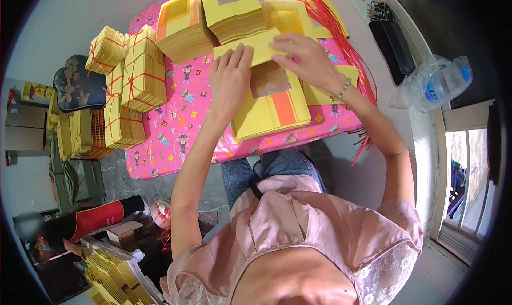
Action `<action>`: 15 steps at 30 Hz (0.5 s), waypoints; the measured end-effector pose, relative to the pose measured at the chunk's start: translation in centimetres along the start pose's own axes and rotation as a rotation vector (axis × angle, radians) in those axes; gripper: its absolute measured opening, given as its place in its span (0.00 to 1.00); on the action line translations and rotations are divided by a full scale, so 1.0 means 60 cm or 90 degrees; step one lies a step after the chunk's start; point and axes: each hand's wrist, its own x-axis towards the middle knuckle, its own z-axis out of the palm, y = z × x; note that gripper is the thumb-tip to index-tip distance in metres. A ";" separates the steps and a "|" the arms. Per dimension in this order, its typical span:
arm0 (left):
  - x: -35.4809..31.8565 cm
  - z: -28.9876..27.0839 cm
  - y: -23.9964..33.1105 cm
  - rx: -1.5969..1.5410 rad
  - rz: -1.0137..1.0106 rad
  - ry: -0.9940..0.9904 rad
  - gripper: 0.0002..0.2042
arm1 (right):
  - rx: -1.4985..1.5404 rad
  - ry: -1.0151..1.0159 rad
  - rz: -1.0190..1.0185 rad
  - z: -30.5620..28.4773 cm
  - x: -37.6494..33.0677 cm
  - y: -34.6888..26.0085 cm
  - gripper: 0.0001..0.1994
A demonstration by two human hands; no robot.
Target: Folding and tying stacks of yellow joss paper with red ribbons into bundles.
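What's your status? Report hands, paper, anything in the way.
Left hand flat, fingers on yellow paper. Right hand at paper's right end, fingers bent, grip unclear. Paper across near stack's far end. Tall stack close beyond.

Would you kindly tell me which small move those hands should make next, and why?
Perhaps the right hand should smooth the yellow paper sheet from its right end while the left hand steadies it: the left hand lies over the sheet's left part and the right hand is at its other end. Whether the sheet lies fully flat, I cannot tell.
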 end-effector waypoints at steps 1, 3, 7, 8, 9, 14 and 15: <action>0.004 -0.004 0.006 -0.005 0.005 -0.001 0.24 | -0.005 0.000 0.005 -0.007 -0.002 -0.002 0.17; 0.011 -0.017 0.017 0.033 0.038 0.072 0.26 | -0.031 0.118 0.210 -0.022 -0.001 -0.010 0.23; 0.028 -0.037 0.066 0.026 0.077 0.114 0.27 | 0.574 -0.027 0.659 -0.112 0.006 -0.051 0.26; 0.031 -0.037 0.080 0.018 0.102 0.123 0.27 | 0.568 -0.025 0.661 -0.121 -0.014 -0.042 0.26; 0.036 -0.035 0.100 0.008 0.132 0.130 0.27 | 0.682 -0.008 0.652 -0.128 -0.043 -0.028 0.24; 0.008 -0.047 0.180 -0.091 0.187 0.137 0.26 | 0.783 0.103 0.685 -0.169 -0.122 -0.018 0.21; -0.013 -0.049 0.202 -0.207 0.201 0.120 0.26 | 0.783 0.104 0.685 -0.176 -0.141 -0.012 0.21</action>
